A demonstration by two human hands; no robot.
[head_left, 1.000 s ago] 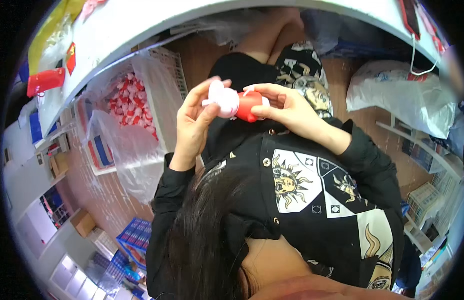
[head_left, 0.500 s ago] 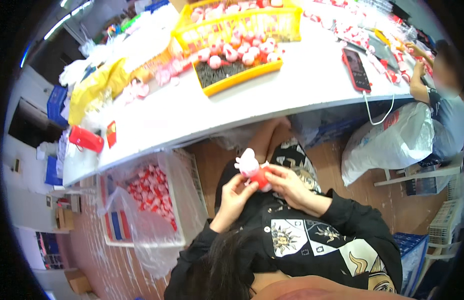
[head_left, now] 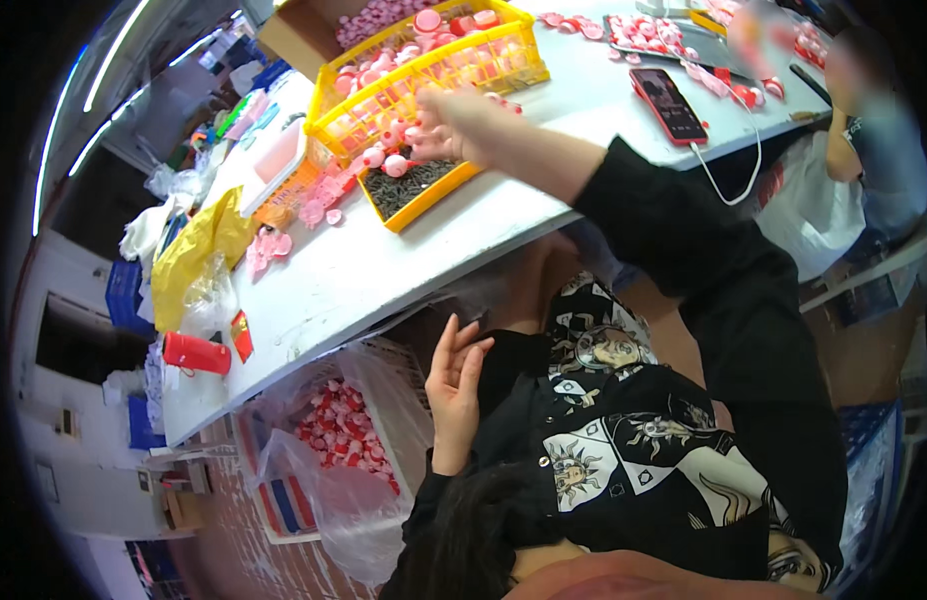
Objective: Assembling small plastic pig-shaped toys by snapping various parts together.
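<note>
My left hand [head_left: 455, 390] is raised in front of my lap, fingers stretched out and apart, holding nothing. My right arm reaches forward over the table, bringing my right hand [head_left: 451, 122] above a shallow yellow tray [head_left: 435, 196]. Its fingers are bent but apart, close to small pink-and-red toy parts [head_left: 394, 165]; no part shows clearly gripped. Small dark pieces [head_left: 408, 185] fill the front of that tray. Behind it stands a yellow basket [head_left: 433, 82] heaped with round pink and red parts. Part of the shallow tray is hidden by my hand and forearm.
On the white table [head_left: 313, 285] lie a phone [head_left: 669, 105] with a white cable, a red cylinder [head_left: 196, 353] and a yellow bag [head_left: 198, 250]. A plastic-lined crate [head_left: 273, 530] of red-and-pink toys stands below left. Another person [head_left: 878, 150] sits at the right.
Both hands were holding a pink-and-red toy figure over my lap; it is gone from them. My right hand has moved forward to the tray, while my left has opened. The view has turned.
</note>
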